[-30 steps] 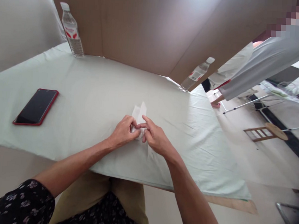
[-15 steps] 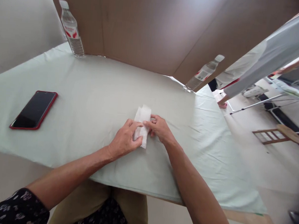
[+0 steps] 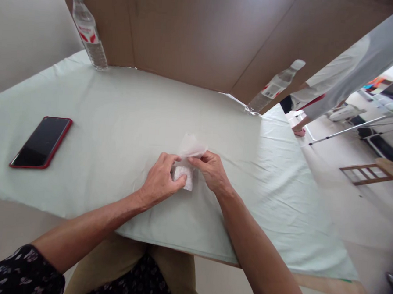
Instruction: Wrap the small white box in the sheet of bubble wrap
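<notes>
- The white tissue (image 3: 186, 162) lay as a flat, long folded strip half a second ago; now its far end is lifted off the cloth and curls up and over toward the near end, so a further fold looks to be under way (judging from the raised flap alone).
- The right hand (image 3: 211, 172) has come in closer: its thumb and forefinger pinch the raised far flap, where a second ago that forefinger was stretched out and pressing down.
- The left hand (image 3: 160, 178) stays on the near part of the tissue, fingers curled, with the fingertips (image 3: 177, 165) pinning the folded bundle to the table (image 3: 119, 116).
- The tissue sits at the middle of the table, a little toward the near edge, between the two hands and touching both.
- A red-cased phone (image 3: 40, 142) lies face up well apart to the left.
- One water bottle (image 3: 87, 29) stands at the far left, a second water bottle (image 3: 274, 87) at the far right, both against the cardboard screen (image 3: 196, 33) behind the table.
- Another person (image 3: 334, 84) in light clothing stands beyond the far right corner (only clothing and a foot show).
- Nothing lies between the hands and the tissue; the cloth around them is bare.
</notes>
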Demonstrator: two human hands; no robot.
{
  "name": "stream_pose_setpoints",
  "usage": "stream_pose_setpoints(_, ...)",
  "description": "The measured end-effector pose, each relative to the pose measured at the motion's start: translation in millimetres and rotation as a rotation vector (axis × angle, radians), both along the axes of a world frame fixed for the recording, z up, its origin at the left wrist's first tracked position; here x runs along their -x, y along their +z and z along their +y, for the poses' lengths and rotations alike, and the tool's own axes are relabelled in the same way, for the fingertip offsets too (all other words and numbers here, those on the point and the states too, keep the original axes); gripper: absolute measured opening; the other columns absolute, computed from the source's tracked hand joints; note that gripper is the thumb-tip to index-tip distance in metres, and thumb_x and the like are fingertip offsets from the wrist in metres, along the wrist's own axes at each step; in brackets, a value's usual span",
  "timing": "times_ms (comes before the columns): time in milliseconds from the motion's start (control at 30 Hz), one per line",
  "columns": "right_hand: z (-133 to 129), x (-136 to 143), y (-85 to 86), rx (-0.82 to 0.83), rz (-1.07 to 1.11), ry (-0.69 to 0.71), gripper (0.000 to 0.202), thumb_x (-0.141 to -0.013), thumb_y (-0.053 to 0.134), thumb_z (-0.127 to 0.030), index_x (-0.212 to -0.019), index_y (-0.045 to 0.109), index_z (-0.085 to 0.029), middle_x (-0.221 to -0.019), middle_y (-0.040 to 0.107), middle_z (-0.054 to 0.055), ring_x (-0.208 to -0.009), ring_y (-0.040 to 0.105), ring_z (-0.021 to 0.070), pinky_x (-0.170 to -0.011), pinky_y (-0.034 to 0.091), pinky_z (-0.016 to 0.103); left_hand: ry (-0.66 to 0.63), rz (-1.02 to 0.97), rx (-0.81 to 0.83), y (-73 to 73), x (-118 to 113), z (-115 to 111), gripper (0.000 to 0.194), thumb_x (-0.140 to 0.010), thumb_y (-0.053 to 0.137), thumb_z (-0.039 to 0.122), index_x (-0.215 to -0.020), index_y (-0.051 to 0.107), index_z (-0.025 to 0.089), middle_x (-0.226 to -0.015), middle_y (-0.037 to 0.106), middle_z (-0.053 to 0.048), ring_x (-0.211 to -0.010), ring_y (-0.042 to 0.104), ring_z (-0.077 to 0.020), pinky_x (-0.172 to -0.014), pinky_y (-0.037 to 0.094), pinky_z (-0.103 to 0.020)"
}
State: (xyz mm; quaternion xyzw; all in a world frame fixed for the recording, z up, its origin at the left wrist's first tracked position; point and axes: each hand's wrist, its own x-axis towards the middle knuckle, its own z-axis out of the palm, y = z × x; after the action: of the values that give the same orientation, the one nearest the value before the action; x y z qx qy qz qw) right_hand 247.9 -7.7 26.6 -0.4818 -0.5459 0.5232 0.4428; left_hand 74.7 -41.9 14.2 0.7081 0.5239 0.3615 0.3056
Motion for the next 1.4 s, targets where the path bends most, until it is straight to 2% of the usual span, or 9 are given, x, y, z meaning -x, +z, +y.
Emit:
stream_pose_setpoints(167,-27,-5,2.8,-0.213,-0.22,0.083,0.018,-0.084,0.065,-0.038,-0.087,0.075,-0.024,-0.098,0.074,0.004,-0.096,0.068,0.0214,-0.09,0.053,0.038,-0.008,-0.044,-0.117,-4.9,3,3,0.064,-0.072,0.073,0.026,-0.129,0.047,0.019,-0.122,0.052,-0.013,-0.114,0.053,-0.0266,-0.098,0.047,-0.044)
stream_pose_setpoints(333,-48,-17,-4.4,-0.496,-0.421,0.164,0.023,-0.089,0.062,-0.035,-0.107,0.072,-0.028,-0.12,0.071,0.009,-0.117,0.064,0.024,-0.103,0.048,0.045,-0.212,-0.106,-0.068,-3.8,10,8,0.026,-0.072,0.072,0.017,-0.095,0.06,0.019,-0.129,0.048,-0.014,-0.127,0.049,-0.0271,-0.101,0.045,-0.041)
stream_pose_setpoints(500,-58,-16,-22.7,-0.712,-0.635,0.136,0.051,-0.082,0.072,-0.035,-0.13,0.059,-0.024,-0.132,0.064,0.015,-0.127,0.057,0.0294,-0.106,0.045,0.051,-0.301,-0.121,0.001,1.4,17,13,0.018,-0.069,0.07,0.015,-0.08,0.056,0.019,-0.119,0.059,-0.011,-0.118,0.057,-0.0259,-0.098,0.047,-0.04)
stream_pose_setpoints(633,-56,-9,-27.2,-0.669,-0.621,0.056,0.033,-0.088,0.062,-0.027,-0.12,0.063,-0.024,-0.127,0.067,0.013,-0.121,0.061,0.0267,-0.102,0.047,0.047,-0.318,-0.153,0.006,6.4,20,15,0.016,-0.069,0.064,0.019,-0.084,0.058,0.019,-0.117,0.064,-0.012,-0.112,0.06,-0.0256,-0.099,0.046,-0.04)
stream_pose_setpoints(800,-54,-6,-20.9,-0.259,-0.314,-0.041,0.03,-0.088,0.063,-0.044,-0.111,0.064,-0.023,-0.103,0.072,0.006,-0.092,0.067,0.0213,-0.082,0.053,0.035,-0.369,-0.201,0.133,15.5,24,16,0.031,-0.078,0.061,0.031,-0.106,0.065,0.019,-0.127,0.063,-0.01,-0.115,0.06,-0.0257,-0.099,0.046,-0.037)
stream_pose_setpoints(900,-53,-6,-17.9,-0.133,-0.257,-0.031,0.029,-0.092,0.056,-0.047,-0.106,0.063,-0.022,-0.091,0.069,0.003,-0.081,0.063,0.018,-0.074,0.05,0.03,-0.403,-0.137,0.191,14.7,23,17,0.036,-0.076,0.066,0.034,-0.109,0.065,0.019,-0.107,0.068,-0.006,-0.093,0.063,-0.021,-0.082,0.05,-0.031)
stream_pose_setpoints(1033,-50,-8,-15.8,-0.209,-0.507,-0.065,0.03,-0.095,0.049,-0.046,-0.091,0.065,-0.022,-0.08,0.065,0.002,-0.081,0.059,0.0193,-0.082,0.047,0.034,-0.383,-0.187,0.302,7.3,19,19,0.031,-0.08,0.066,0.038,-0.105,0.066,0.018,-0.087,0.065,-0.001,-0.078,0.057,-0.0156,-0.069,0.046,-0.026)
stream_pose_setpoints(1267,-58,-17,-16.0,-0.471,-0.573,-0.299,0.034,-0.092,0.054,-0.043,-0.12,0.059,-0.023,-0.115,0.066,0.011,-0.105,0.061,0.0259,-0.095,0.045,0.044,-0.381,-0.372,0.389,3.6,15,23,0.042,-0.078,0.071,0.039,-0.113,0.064,0.017,-0.099,0.067,-0.004,-0.086,0.06,-0.0168,-0.075,0.048,-0.027)
stream_pose_setpoints(1400,-59,-15,-14.1,-0.616,-0.702,-0.19,0.034,-0.092,0.054,-0.042,-0.12,0.062,-0.024,-0.118,0.068,0.011,-0.111,0.06,0.029,-0.097,0.042,0.047,-0.378,-0.353,0.374,5.4,15,23,0.042,-0.077,0.071,0.038,-0.112,0.064,0.016,-0.099,0.067,-0.004,-0.085,0.06,-0.0167,-0.075,0.049,-0.028)
